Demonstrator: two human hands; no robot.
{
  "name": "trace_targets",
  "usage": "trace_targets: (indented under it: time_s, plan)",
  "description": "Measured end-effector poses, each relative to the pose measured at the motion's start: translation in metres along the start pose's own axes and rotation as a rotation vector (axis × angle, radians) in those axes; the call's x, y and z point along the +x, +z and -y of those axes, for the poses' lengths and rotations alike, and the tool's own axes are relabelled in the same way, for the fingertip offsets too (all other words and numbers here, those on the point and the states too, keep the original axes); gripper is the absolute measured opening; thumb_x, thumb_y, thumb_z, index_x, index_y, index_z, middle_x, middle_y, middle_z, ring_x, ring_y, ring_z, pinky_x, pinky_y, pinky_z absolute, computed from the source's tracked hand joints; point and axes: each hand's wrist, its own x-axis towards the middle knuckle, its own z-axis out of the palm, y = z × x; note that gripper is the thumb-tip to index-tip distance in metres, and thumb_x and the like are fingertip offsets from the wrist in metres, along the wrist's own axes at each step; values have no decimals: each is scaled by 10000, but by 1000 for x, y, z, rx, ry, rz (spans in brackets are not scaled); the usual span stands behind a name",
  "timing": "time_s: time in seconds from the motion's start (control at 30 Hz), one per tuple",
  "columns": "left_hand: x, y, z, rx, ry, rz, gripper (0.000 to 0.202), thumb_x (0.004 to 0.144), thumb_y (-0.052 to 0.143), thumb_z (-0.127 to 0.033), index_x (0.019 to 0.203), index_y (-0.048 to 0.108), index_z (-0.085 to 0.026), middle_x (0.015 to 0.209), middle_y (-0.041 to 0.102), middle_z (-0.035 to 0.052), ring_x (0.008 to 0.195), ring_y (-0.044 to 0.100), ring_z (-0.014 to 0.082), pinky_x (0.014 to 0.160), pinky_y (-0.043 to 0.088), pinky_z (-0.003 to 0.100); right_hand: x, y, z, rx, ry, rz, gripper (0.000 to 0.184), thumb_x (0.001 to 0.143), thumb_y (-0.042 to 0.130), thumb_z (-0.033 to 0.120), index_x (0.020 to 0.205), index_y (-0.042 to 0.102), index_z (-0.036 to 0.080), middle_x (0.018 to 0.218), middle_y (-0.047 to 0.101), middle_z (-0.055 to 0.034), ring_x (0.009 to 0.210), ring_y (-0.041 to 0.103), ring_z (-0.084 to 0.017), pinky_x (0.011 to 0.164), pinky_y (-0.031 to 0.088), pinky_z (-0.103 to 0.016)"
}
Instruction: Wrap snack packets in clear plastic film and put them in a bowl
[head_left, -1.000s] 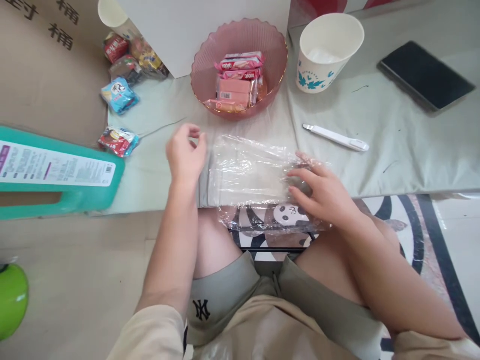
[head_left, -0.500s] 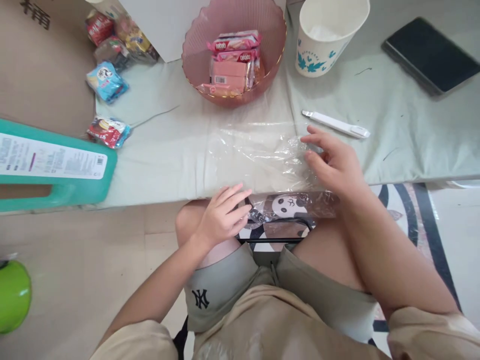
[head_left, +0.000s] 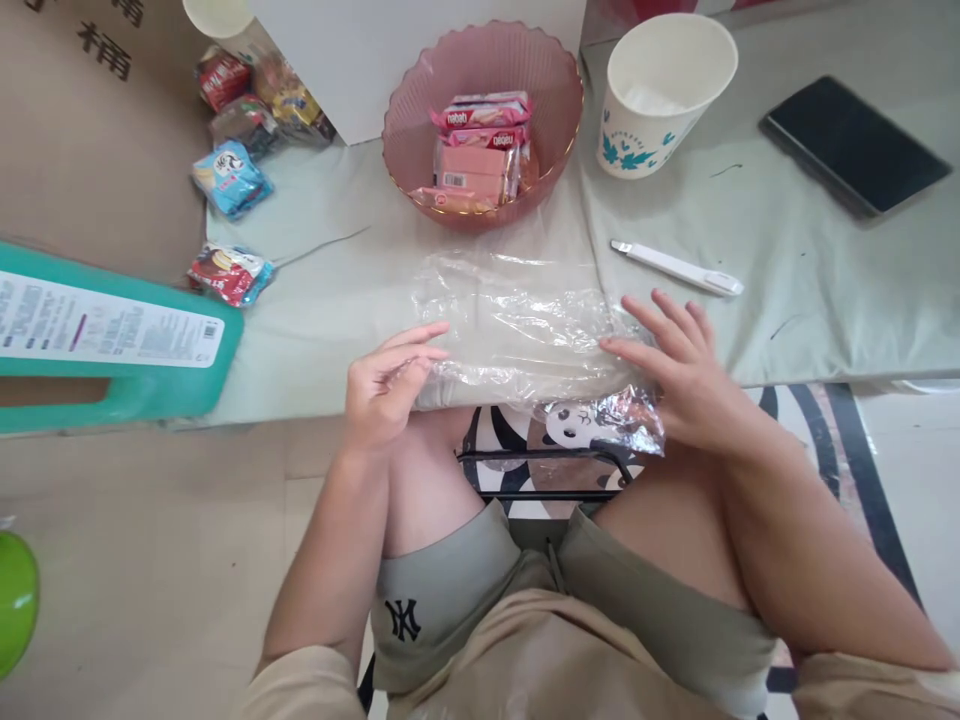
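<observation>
Centrally, clear plastic film [head_left: 517,325]: thin and crinkled, it lies on the pale green cloth [head_left: 315,335] between a seated person's two hands; its near side spills over the cloth's front edge, ending in a shiny, crumpled corner near the right wrist
Left hand [head_left: 382,395]: at the film's left side, fingers bent forward and thumb drawn up close beneath them; whether the plastic is pinched between them – one cannot tell
Right hand [head_left: 690,375]: relaxed, fingers fanned apart and gripping nothing; the thumb tip meets the film's right side
Pink bowl [head_left: 405,115]: beyond the film, fluted and gold-rimmed; pink snack packets [head_left: 480,165] sit inside
Paper cup [head_left: 637,140]: just right of the bowl, white with blue-green leaves
Slim white tool [head_left: 679,270]: aslant on the cloth, between the cup and the right hand
Dark flat device [head_left: 859,145]: at far right, well apart from both hands
Wrapped snacks [head_left: 231,178]: at left, beside the cardboard [head_left: 90,170] – blue, red and gold wrappers among them; a teal container [head_left: 180,390] lies nearer the person
</observation>
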Motion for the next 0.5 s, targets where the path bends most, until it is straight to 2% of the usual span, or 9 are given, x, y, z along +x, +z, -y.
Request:
trace_targets:
  time_s: [0.07, 0.13, 0.2, 0.27, 0.33, 0.4, 0.5]
  plan:
    - [3, -8, -4, 73, -12, 40, 181, 906, 690, -350, 902, 840, -249, 1191, 794, 68, 1167, 733, 268, 923, 648, 412, 10, 4, 8, 72, -89, -111, 284, 895, 730, 321, 1177, 729, 352, 1461, 654, -42, 1461, 512, -362, 1231, 332, -648]
    - [4, -14, -5, 108, -51, 56, 217, 895, 711, -400, 841, 831, -228, 1114, 810, 82, 1079, 759, 255, 878, 655, 384, 17, 6, 14, 224, -130, -183, 117, 944, 670, 282, 1017, 751, 324, 1163, 792, -20, 1232, 699, -277, 1126, 492, -517]
    - [4, -16, -4, 76, -114, 24, 289, 879, 735, -464, 765, 806, -208, 996, 819, 92, 939, 778, 224, 799, 656, 337, 21, 6, 17, 358, -33, -205, 161, 990, 600, 286, 935, 752, 288, 927, 810, -13, 962, 776, -218, 962, 586, -420]
    - [5, -13, -2, 7, -188, -42, 374, 848, 759, -539, 712, 765, -191, 858, 807, 90, 756, 761, 181, 660, 632, 277, 22, 6, 19, 424, 155, -227, 241, 1006, 583, 354, 863, 753, 260, 787, 787, -16, 751, 759, -185, 766, 606, -353]
    - [8, -4, -1, -52, -262, -115, 449, 810, 772, -609, 690, 713, -180, 741, 772, 72, 566, 690, 135, 481, 542, 222, 22, 7, 19, 442, 314, -287, 296, 984, 618, 427, 789, 748, 246, 698, 755, -19, 654, 720, -171, 620, 561, -309]
    - [14, 6, -2, -79, -313, -180, 494, 794, 766, -650, 687, 660, -180, 652, 725, 42, 416, 572, 89, 353, 404, 195, 23, 9, 19, 454, 402, -364, 327, 962, 642, 473, 755, 749, 242, 635, 721, -17, 625, 699, -171, 578, 533, -298]
    - [27, 15, -2, -65, -350, -250, 486, 814, 756, -636, 690, 614, -188, 518, 614, -16, 319, 408, 49, 298, 266, 193, 26, 12, 19, 468, 501, -467, 360, 955, 639, 498, 727, 743, 240, 573, 672, -7, 554, 652, -164, 555, 518, -307]
